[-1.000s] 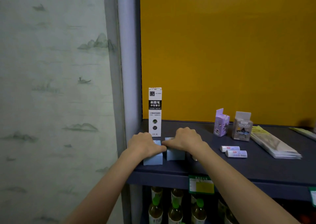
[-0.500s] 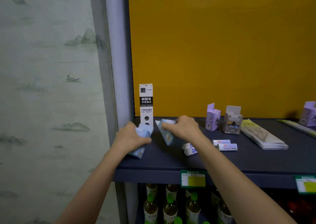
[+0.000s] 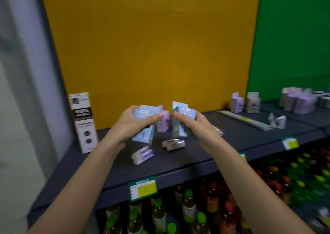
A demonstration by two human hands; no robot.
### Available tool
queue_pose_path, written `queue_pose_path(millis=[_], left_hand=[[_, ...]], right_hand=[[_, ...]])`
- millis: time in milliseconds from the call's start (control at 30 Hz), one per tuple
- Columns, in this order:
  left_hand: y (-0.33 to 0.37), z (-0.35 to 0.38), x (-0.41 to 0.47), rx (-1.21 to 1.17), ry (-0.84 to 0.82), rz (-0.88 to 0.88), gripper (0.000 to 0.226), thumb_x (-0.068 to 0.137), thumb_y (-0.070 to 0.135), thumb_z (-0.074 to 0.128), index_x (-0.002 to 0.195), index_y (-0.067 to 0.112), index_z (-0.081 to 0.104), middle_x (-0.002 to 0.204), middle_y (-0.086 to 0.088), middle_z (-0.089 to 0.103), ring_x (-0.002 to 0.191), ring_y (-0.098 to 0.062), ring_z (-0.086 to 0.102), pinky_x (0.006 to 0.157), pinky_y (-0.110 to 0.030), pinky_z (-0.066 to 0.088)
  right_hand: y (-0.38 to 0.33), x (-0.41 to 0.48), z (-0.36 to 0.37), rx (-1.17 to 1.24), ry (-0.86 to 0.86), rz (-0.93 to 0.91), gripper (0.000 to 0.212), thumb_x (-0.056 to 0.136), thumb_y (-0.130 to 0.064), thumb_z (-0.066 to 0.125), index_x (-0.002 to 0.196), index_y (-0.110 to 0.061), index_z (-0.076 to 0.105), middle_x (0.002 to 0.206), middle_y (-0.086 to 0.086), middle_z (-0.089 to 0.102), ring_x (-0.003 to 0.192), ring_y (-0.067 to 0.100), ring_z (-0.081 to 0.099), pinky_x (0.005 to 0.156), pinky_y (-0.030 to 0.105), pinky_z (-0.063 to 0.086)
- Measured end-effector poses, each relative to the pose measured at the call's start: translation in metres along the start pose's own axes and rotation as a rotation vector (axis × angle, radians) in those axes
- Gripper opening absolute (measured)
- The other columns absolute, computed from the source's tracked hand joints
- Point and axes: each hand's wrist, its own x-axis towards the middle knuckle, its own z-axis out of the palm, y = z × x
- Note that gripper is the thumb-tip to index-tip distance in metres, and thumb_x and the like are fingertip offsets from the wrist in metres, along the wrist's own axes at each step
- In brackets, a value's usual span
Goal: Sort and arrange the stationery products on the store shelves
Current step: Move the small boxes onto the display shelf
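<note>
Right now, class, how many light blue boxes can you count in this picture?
2. One light blue box is held in the left hand; the other light blue box is in the right hand. Others may be hidden.

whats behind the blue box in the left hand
A purple box stands on the shelf just behind the blue box held in the left hand. Only its right part shows; the rest is covered by the box and fingers.
</note>
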Motion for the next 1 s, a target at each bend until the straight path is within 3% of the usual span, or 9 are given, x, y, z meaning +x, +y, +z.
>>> queue_pose_path(millis=[133,233,300,400,500,667,767,867,1000], left_hand=[[0.007,0.079,0.021,-0.090,-0.194,-0.021,0.021,0.079,0.031,0.068,0.091,0.021,0.054,0.081,0.011,0.057,0.085,-0.010,0.061,0.064,-0.019,0.050],[0.015,0.144,0.032,-0.153,-0.314,-0.033,0.014,0.085,0.027,0.062,0.091,0.017,0.055,0.075,0.006,0.063,0.052,0.004,0.062,0.049,-0.011,0.049],[0.023,0.186,0.038,-0.168,-0.417,-0.041,0.018,0.088,0.024,0.058,0.098,0.010,0.058,0.076,0.001,0.069,0.054,0.001,0.063,0.050,-0.013,0.051],[0.037,0.247,0.044,-0.207,-0.517,-0.092,0.044,0.088,0.027,0.058,0.120,-0.001,0.048,0.109,-0.018,0.068,0.084,-0.022,0.067,0.070,-0.029,0.058],[0.051,0.304,0.049,-0.204,-0.579,-0.061,0.028,0.090,0.018,0.054,0.112,0.001,0.055,0.101,-0.013,0.068,0.081,-0.021,0.065,0.070,-0.027,0.056],[0.074,0.391,0.057,-0.239,-0.588,-0.052,0.004,0.089,0.013,0.055,0.092,0.013,0.057,0.086,-0.003,0.067,0.065,-0.008,0.065,0.059,-0.020,0.056],[0.088,0.426,0.069,-0.240,-0.555,-0.057,0.018,0.087,0.013,0.060,0.103,0.008,0.054,0.089,-0.005,0.066,0.057,-0.003,0.066,0.050,-0.018,0.054],[0.103,0.453,0.084,-0.233,-0.506,-0.052,0.036,0.083,0.013,0.064,0.115,0.002,0.051,0.103,-0.013,0.066,0.072,-0.012,0.065,0.057,-0.018,0.056],[0.115,0.480,0.114,-0.179,-0.456,0.014,0.043,0.078,0.011,0.070,0.116,-0.001,0.053,0.088,-0.005,0.068,0.071,-0.011,0.063,0.053,-0.012,0.052]], right_hand=[[0.000,-0.010,-0.081,-0.083,0.151,0.033,0.048,0.078,-0.036,0.070,0.116,-0.011,0.053,0.109,0.004,0.068,0.093,0.015,0.065,0.085,0.034,0.051],[0.000,-0.016,-0.146,-0.110,0.214,0.056,0.039,0.081,-0.035,0.066,0.111,-0.014,0.052,0.105,0.004,0.066,0.093,0.016,0.064,0.088,0.035,0.050],[-0.001,-0.020,-0.188,-0.143,0.256,0.073,0.049,0.082,-0.038,0.065,0.120,-0.013,0.047,0.115,0.007,0.063,0.102,0.021,0.063,0.094,0.040,0.050],[-0.003,-0.025,-0.252,-0.157,0.284,0.071,0.044,0.087,-0.034,0.059,0.121,-0.011,0.044,0.103,0.001,0.063,0.088,0.014,0.062,0.080,0.031,0.051],[-0.006,-0.029,-0.307,-0.194,0.277,0.095,0.041,0.090,-0.035,0.055,0.121,-0.014,0.043,0.095,-0.007,0.059,0.080,0.008,0.060,0.067,0.023,0.048],[-0.012,-0.027,-0.395,-0.260,0.276,0.096,0.045,0.090,-0.036,0.054,0.127,-0.014,0.040,0.100,-0.007,0.059,0.083,0.007,0.062,0.064,0.019,0.049],[-0.016,-0.023,-0.437,-0.286,0.277,0.088,0.044,0.091,-0.035,0.053,0.126,-0.012,0.041,0.096,-0.007,0.058,0.079,0.004,0.061,0.061,0.018,0.047],[-0.020,-0.010,-0.473,-0.282,0.275,0.075,0.041,0.090,-0.032,0.055,0.123,-0.010,0.043,0.094,-0.005,0.059,0.076,0.005,0.063,0.061,0.017,0.050],[-0.025,0.019,-0.512,-0.352,0.283,0.041,0.034,0.089,-0.031,0.058,0.115,-0.013,0.046,0.094,-0.008,0.058,0.080,0.003,0.058,0.065,0.018,0.046]])
